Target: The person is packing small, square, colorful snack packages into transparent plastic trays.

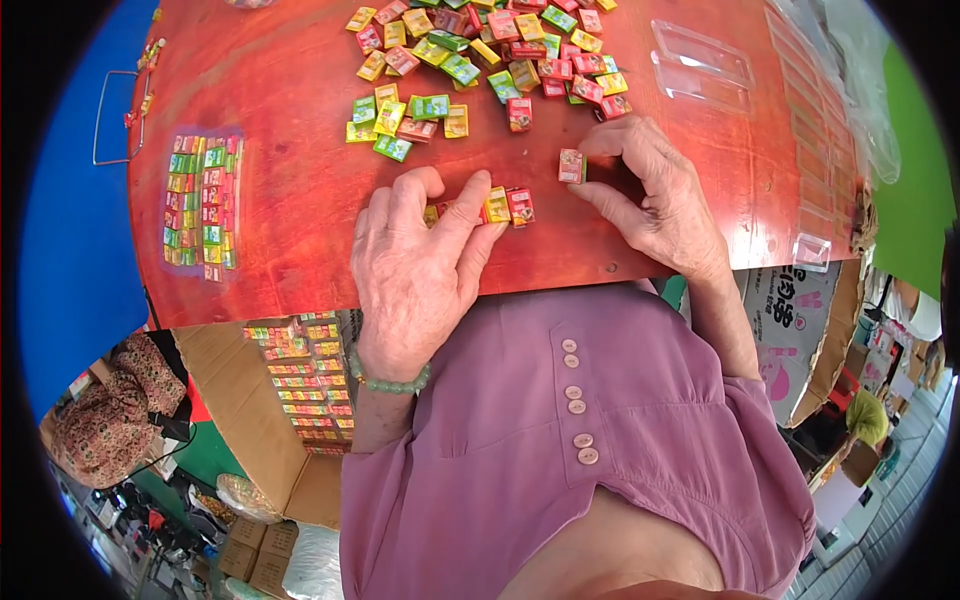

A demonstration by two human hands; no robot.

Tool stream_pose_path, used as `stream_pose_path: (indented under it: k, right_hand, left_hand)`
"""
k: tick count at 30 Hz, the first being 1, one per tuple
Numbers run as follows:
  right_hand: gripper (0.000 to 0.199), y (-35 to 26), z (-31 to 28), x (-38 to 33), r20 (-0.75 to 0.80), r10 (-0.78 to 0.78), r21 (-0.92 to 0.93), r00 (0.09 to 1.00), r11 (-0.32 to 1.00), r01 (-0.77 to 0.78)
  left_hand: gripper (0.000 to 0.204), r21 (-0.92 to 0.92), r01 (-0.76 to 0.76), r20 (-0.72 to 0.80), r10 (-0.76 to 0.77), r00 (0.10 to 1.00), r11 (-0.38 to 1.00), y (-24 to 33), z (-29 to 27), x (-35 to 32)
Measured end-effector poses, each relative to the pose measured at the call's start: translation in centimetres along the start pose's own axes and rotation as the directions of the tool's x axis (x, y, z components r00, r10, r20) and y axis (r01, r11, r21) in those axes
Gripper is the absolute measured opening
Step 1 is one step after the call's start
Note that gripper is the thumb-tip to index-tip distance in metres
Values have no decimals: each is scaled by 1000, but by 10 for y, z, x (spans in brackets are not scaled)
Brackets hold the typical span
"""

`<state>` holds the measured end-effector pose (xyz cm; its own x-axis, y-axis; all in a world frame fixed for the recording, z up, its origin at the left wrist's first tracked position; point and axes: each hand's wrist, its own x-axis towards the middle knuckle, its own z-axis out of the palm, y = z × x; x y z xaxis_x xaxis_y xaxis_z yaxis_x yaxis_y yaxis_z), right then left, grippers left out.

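Head view: left hand (415, 260) pinching short row of small boxes (497, 206) on red table (300, 230); right hand (655, 190) gripping single red box (571, 167) between thumb and fingers, apart from row. Two packed columns (211, 190) lying apparently finished leftward; loose heap (462, 70) awaiting packing, clear tray (702, 66) sitting unfilled.

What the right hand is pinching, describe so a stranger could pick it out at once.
On the red table, find the person's right hand near the edge by the purple shirt. Between its thumb and fingers is a small red-and-white box. Unlike the loose pile and the short row at the left hand, it sits alone in that grip.
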<state>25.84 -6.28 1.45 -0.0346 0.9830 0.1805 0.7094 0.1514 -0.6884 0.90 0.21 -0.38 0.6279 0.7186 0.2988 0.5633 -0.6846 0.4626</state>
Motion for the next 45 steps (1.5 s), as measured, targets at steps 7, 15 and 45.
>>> stream_pose_path:
  k: [7, 15, 45]
  right_hand:
    - [28, 5, -2, -11, -38, -64, 16, 997, 998, 65]
    - [26, 7, -14, -22, -99, -6, -61, 995, 998, 0]
    - [36, -19, 24, -4, 87, -136, -224, 987, 963, 152]
  left_hand:
    - [40, 30, 1, -16, 0, 1000, 1000, 1, 3, -1]
    - [40, 33, 18, -11, -18, 1000, 999, 3, 3, -2]
    - [42, 10, -66, 45, 66, 997, 998, 10, 1, 5]
